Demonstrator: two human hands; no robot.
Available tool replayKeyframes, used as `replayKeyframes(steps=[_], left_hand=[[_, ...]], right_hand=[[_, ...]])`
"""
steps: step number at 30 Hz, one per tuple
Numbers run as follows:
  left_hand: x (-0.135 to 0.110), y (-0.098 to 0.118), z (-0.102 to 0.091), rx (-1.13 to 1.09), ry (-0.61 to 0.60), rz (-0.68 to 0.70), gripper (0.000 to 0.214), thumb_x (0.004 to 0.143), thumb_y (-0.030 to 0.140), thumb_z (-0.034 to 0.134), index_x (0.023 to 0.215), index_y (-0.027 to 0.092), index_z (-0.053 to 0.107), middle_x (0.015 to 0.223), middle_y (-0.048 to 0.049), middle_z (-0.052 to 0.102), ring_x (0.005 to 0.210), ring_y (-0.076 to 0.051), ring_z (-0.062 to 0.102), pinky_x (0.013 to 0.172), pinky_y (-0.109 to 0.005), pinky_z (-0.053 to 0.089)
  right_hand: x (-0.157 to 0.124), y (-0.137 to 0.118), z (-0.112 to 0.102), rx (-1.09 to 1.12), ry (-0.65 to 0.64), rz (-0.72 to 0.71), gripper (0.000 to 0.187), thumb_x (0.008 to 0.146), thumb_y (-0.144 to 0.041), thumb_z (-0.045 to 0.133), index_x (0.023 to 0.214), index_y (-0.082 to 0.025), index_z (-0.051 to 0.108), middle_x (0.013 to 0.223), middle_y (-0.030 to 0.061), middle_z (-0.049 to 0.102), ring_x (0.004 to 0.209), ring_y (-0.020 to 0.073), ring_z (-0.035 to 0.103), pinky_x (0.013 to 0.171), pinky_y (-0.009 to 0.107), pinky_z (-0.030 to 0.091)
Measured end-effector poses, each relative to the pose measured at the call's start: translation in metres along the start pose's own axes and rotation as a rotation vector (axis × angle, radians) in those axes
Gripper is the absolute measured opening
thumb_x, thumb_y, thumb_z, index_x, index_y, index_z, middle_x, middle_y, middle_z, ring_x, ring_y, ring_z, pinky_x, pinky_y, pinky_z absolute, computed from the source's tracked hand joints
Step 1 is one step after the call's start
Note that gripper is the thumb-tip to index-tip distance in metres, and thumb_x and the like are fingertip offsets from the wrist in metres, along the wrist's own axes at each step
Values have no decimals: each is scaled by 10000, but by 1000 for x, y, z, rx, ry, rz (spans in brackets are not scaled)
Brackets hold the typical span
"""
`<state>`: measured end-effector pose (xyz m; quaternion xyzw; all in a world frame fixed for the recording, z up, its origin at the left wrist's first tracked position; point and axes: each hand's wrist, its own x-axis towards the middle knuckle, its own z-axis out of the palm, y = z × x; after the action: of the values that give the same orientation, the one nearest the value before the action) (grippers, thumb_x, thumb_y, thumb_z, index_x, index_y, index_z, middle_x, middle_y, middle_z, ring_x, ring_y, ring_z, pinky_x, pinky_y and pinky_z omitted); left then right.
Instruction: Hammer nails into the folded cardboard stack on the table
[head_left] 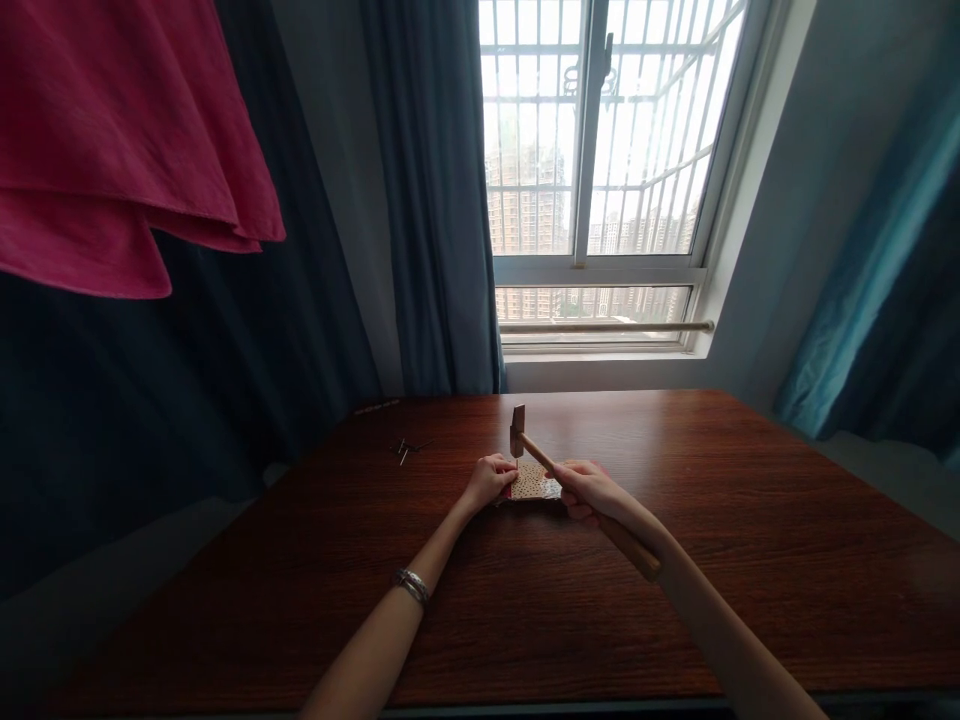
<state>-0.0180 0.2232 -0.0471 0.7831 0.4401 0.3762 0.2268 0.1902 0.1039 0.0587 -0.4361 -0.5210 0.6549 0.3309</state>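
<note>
My right hand (pixel 589 487) is wrapped round the wooden handle of a hammer (pixel 625 545). The hammer's head is up, just above a thin nail (pixel 517 464). My left hand (pixel 491 480) pinches that nail, which stands upright at the left end of a small light block with dark spots (pixel 531 482). The block lies on the table, and its right part is partly hidden behind my right hand. A bit of red shows at the block's left edge, beside my left fingers.
Several loose nails (pixel 403 452) lie on the brown wooden table (pixel 465 630), left of my hands. A barred window (pixel 577 180) is beyond the far edge, with blue curtains (pixel 431 200) beside it. Pink cloth (pixel 127 130) hangs at the upper left.
</note>
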Motion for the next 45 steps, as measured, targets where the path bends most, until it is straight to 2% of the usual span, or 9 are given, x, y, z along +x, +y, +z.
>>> replayKeyframes(steps=[7, 13, 17, 27, 34, 39, 45], left_hand=[[0, -2, 1, 0, -5, -5, 188, 701, 298, 579, 743, 172, 712, 735, -27, 617, 658, -125, 550, 616, -225, 412], [-1, 0, 0, -24, -3, 15, 189, 701, 302, 587, 743, 165, 712, 727, -31, 616, 672, -131, 556, 614, -228, 414], [-1, 2, 0, -10, -2, -10, 181, 698, 294, 593, 748, 167, 713, 738, -33, 623, 658, -127, 555, 618, -229, 415], [-1, 4, -2, 5, -13, -1, 184, 702, 297, 587, 733, 166, 713, 724, -33, 622, 653, -125, 550, 613, -228, 408], [-2, 6, -3, 5, -11, -29, 202, 691, 309, 590, 752, 161, 713, 732, -37, 626, 651, -134, 552, 601, -229, 412], [-2, 5, -4, 19, -7, -51, 208, 673, 323, 601, 753, 169, 715, 740, -37, 633, 655, -139, 561, 602, -233, 414], [0, 10, -14, -10, -68, -67, 213, 648, 293, 608, 771, 158, 717, 758, -47, 653, 661, -146, 585, 601, -234, 430]], right_hand=[[-2, -1, 1, 3, 0, 8, 368, 738, -545, 492, 836, -194, 438, 504, -73, 398, 302, 29, 301, 270, 144, 174], [2, 1, 1, 37, -15, -2, 416, 756, -543, 469, 962, -182, 463, 501, -76, 394, 300, 30, 295, 280, 151, 185], [2, 4, 1, 19, -11, 68, 398, 754, -538, 477, 944, -189, 460, 491, -76, 399, 308, 30, 305, 293, 145, 192], [3, 7, 4, 56, -37, 75, 398, 769, -528, 467, 981, -191, 456, 494, -81, 389, 306, 28, 293, 287, 145, 183], [-6, -4, 3, 117, -8, -10, 440, 762, -524, 483, 1038, -181, 475, 500, -80, 384, 300, 21, 277, 274, 144, 173], [-7, 1, -8, 182, 34, -11, 407, 763, -479, 506, 1042, -183, 472, 503, -83, 374, 308, 17, 279, 276, 135, 182], [-1, 11, -38, 267, 72, -28, 419, 775, -463, 497, 1088, -189, 448, 508, -87, 355, 301, 14, 261, 263, 132, 182]])
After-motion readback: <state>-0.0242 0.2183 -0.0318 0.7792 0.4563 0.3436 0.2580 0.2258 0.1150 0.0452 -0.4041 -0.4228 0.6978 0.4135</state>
